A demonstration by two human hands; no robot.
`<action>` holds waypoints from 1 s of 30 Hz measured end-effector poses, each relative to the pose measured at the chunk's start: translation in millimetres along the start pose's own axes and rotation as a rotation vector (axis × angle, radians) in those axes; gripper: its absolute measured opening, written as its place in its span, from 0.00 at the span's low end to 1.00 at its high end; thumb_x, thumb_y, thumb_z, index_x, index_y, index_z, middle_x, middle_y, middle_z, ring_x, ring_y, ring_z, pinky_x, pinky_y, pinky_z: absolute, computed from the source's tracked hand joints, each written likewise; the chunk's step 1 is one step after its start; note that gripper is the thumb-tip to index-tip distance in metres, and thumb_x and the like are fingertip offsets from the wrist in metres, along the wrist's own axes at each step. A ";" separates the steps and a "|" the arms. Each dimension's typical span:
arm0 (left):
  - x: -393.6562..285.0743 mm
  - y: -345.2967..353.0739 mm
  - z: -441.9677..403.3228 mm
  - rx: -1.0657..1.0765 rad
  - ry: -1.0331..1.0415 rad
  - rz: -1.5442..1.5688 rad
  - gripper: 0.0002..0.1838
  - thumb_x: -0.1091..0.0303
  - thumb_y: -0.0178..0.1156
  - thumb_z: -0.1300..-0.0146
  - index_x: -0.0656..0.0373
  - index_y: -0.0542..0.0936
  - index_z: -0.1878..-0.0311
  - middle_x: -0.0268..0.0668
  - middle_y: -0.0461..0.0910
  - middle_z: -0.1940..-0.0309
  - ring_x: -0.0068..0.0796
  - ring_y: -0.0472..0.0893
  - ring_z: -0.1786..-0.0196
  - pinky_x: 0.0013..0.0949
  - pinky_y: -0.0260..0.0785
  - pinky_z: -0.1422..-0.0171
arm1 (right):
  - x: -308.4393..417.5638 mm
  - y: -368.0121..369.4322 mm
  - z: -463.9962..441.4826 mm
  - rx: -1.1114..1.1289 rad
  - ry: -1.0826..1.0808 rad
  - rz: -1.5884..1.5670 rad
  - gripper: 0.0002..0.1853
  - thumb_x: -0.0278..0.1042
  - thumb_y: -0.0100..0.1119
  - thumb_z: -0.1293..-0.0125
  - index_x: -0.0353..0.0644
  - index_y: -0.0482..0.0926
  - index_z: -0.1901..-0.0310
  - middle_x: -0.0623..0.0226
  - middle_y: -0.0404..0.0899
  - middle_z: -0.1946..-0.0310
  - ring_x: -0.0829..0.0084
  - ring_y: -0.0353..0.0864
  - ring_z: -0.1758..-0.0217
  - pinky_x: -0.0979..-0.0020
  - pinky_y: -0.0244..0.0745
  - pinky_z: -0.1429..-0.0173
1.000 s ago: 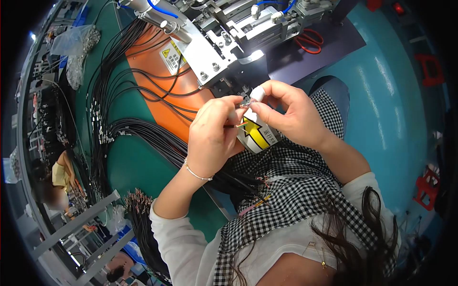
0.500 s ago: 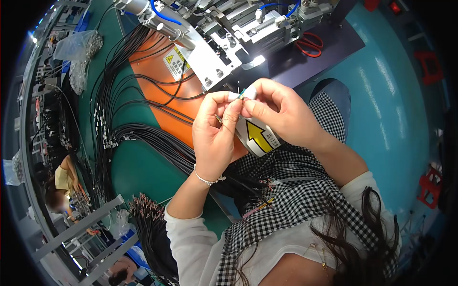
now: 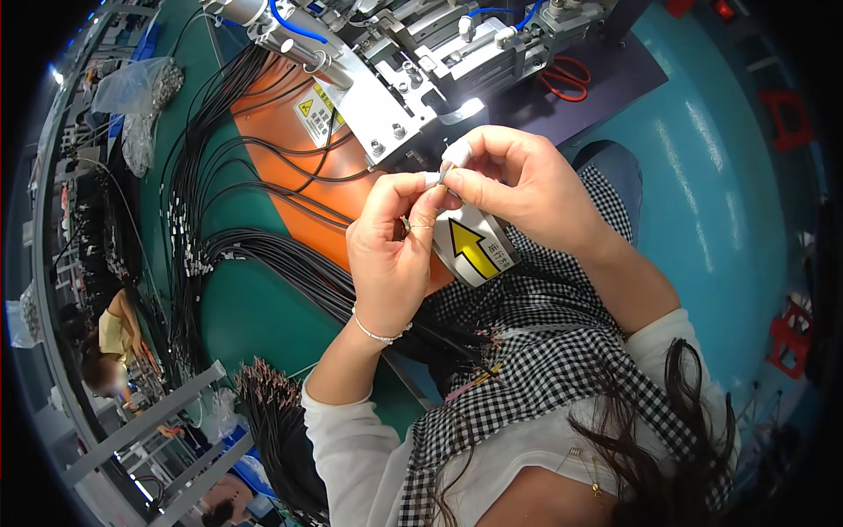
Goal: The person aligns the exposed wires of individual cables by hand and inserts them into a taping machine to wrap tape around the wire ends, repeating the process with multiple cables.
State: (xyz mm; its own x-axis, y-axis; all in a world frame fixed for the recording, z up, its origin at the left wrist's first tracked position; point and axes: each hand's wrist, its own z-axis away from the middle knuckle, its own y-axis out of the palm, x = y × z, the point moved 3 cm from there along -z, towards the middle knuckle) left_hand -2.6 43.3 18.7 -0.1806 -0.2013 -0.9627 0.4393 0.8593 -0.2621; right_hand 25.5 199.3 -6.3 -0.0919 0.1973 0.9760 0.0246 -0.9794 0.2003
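My left hand (image 3: 395,233) and my right hand (image 3: 518,189) meet just below the metal machine (image 3: 382,119), fingertips touching. Each is pinched closed on something small, and white coverings show on some fingertips. The fingers mostly hide the piece; a bit of thin wire seems to show between them. Under my hands is a white label with a yellow arrow (image 3: 472,249). A thick bundle of black cables (image 3: 290,263) runs from the left toward my lap, behind my left wrist.
An orange plate (image 3: 299,206) with cables over it lies on the green table (image 3: 233,307). Red-handled scissors (image 3: 565,79) rest on a dark surface. Another cable bundle (image 3: 268,413) hangs at lower left. A co-worker (image 3: 118,338) is at far left; red stools (image 3: 790,338) stand right.
Compared with one second ago, my left fingers have shifted into a pinch against my right fingertips. The coloured wires seen between my fingers earlier are now mostly hidden.
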 end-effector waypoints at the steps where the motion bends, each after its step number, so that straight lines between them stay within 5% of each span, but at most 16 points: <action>1: -0.8 0.3 -0.2 0.003 -0.004 0.019 0.04 0.75 0.55 0.30 0.66 0.76 0.56 0.35 0.83 0.66 0.16 0.81 0.62 0.20 0.72 0.60 | 0.2 -0.5 -1.3 0.024 0.016 -0.038 0.04 0.25 0.57 0.31 0.35 0.77 0.58 0.71 0.81 0.64 0.83 0.81 0.59 0.80 0.77 0.54; 7: 4.6 -2.8 -2.0 0.042 -0.108 0.186 0.06 0.72 0.55 0.29 0.64 0.76 0.56 0.28 0.78 0.68 0.12 0.75 0.66 0.19 0.67 0.62 | -4.8 1.5 -3.9 0.068 -0.003 -0.127 0.05 0.27 0.56 0.30 0.36 0.77 0.58 0.73 0.79 0.66 0.85 0.77 0.60 0.81 0.74 0.54; 11: -3.7 -1.9 -5.8 0.095 -0.154 0.201 0.06 0.71 0.55 0.29 0.64 0.77 0.56 0.25 0.75 0.69 0.11 0.69 0.66 0.18 0.64 0.62 | -8.0 -4.1 -9.4 0.224 0.168 -0.202 0.05 0.28 0.56 0.30 0.36 0.76 0.57 0.76 0.77 0.67 0.88 0.73 0.61 0.81 0.72 0.56; 15: -0.4 -4.5 -7.3 0.111 -0.161 0.119 0.06 0.71 0.55 0.29 0.64 0.77 0.56 0.24 0.74 0.69 0.10 0.69 0.66 0.19 0.63 0.62 | -2.4 -1.1 -6.7 0.145 0.077 -0.060 0.07 0.32 0.54 0.28 0.36 0.74 0.57 0.75 0.75 0.66 0.87 0.71 0.64 0.80 0.70 0.58; 18: -3.2 -6.5 -9.7 0.115 -0.170 0.111 0.06 0.71 0.54 0.29 0.64 0.77 0.56 0.24 0.74 0.70 0.11 0.69 0.66 0.19 0.63 0.62 | 8.3 -0.9 0.1 0.031 -0.335 0.368 0.09 0.34 0.51 0.27 0.36 0.72 0.58 0.72 0.74 0.69 0.82 0.69 0.67 0.76 0.68 0.62; 30: 1.4 -5.8 -15.1 0.287 -0.123 -0.039 0.06 0.72 0.55 0.31 0.64 0.76 0.55 0.33 0.75 0.71 0.18 0.72 0.69 0.24 0.66 0.63 | 8.0 -13.6 -8.8 0.356 -0.198 0.420 0.10 0.34 0.49 0.27 0.35 0.71 0.62 0.67 0.69 0.73 0.77 0.67 0.70 0.73 0.66 0.65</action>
State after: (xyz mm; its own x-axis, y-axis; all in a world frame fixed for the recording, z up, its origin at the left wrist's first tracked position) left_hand -18.7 45.1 19.8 -0.1021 -0.3017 -0.9479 0.6674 0.6858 -0.2902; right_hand 15.6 213.8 -2.0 0.1854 -0.1672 0.9683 0.3551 -0.9074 -0.2247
